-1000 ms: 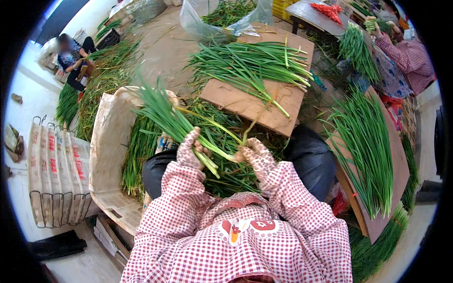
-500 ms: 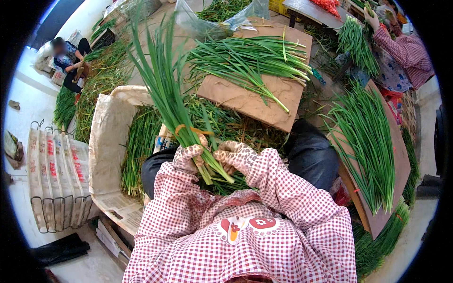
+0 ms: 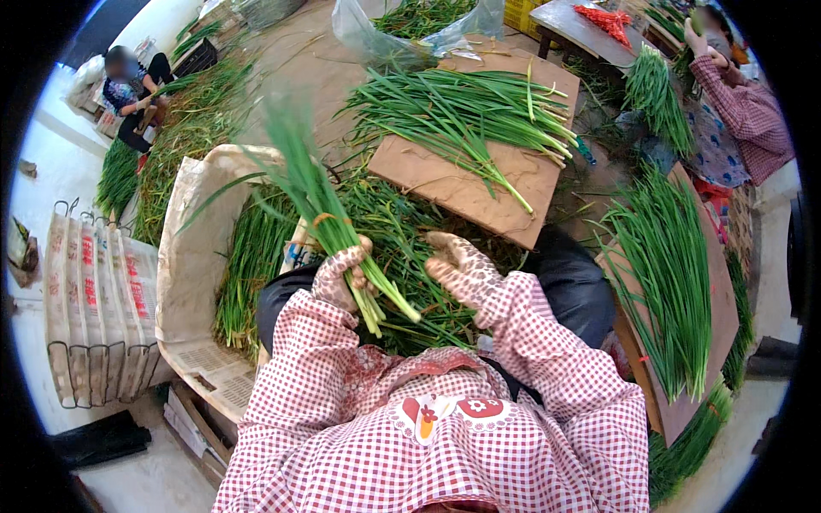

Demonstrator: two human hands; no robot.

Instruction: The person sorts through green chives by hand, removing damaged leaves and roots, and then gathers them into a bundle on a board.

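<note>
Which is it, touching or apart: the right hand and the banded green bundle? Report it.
Apart. The head view shows loose greens in the gap between the open right hand and the banded green bundle, which the left hand holds.

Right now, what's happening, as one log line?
left hand: gripping banded green bunch | right hand: open, apart from bunch | board: green stalks on top

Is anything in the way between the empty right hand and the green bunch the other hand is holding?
Nothing visible: the right hand is open, with only a gap between it and the green bunch in the left hand. Loose leaves lie underneath.
</note>
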